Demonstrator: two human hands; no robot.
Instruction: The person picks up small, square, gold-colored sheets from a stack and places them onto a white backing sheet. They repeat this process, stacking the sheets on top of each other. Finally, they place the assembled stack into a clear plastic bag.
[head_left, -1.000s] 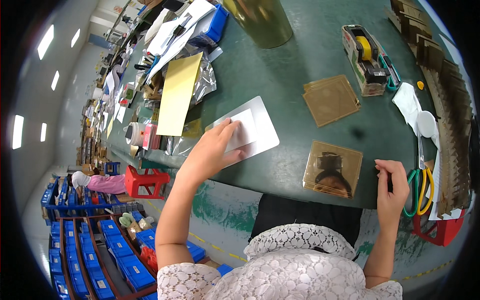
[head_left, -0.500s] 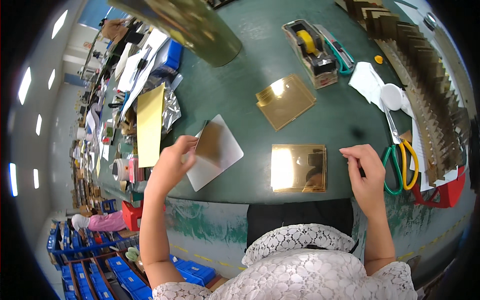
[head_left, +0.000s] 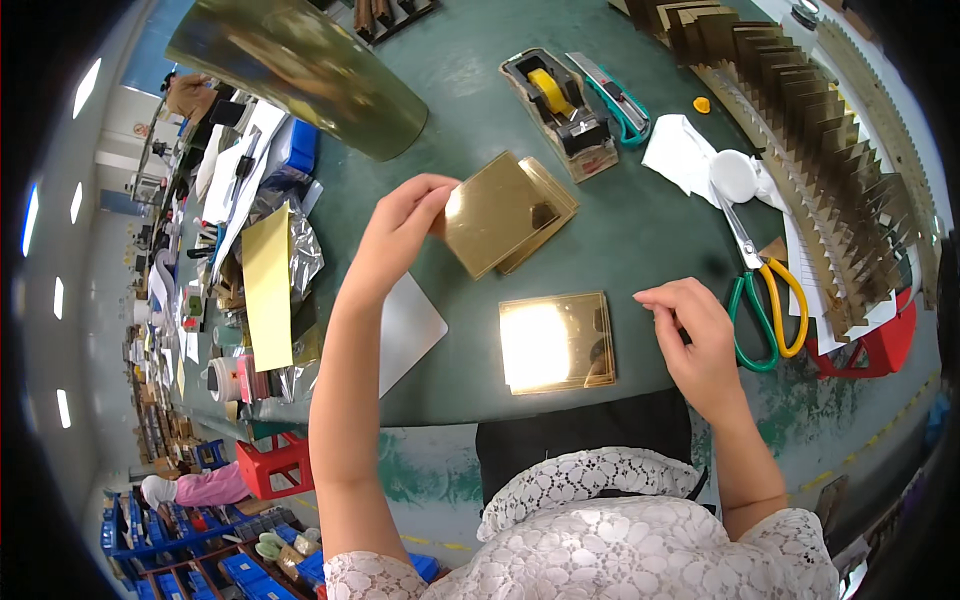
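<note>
My left hand (head_left: 403, 225) pinches a square gold mirror-like plate (head_left: 500, 215) by its left edge. The plate hangs tilted over a stack of similar gold plates (head_left: 560, 200) and hides most of it. Beside my left forearm a pale translucent sheet (head_left: 410, 330) lies on the table, partly covered by the arm. Nearer to me is a second stack of shiny gold plates (head_left: 556, 342), its edges slightly uneven. To the right of this stack my right hand (head_left: 692, 335) hovers with fingers curled in and thumb close to them. Nothing shows in it.
Scissors (head_left: 762, 300) with green and yellow handles lie right of my right hand. Beyond are a tape dispenser (head_left: 560, 110), a utility knife (head_left: 612, 100) and a large olive roll (head_left: 300, 75). Toothed strips (head_left: 790, 160) line the right; a yellow sheet (head_left: 267, 290) and clutter, the left.
My left hand has moved from the pale sheet away from me and right, carrying a gold plate over the far stack. My right hand keeps its curled pose. The view has shifted.
</note>
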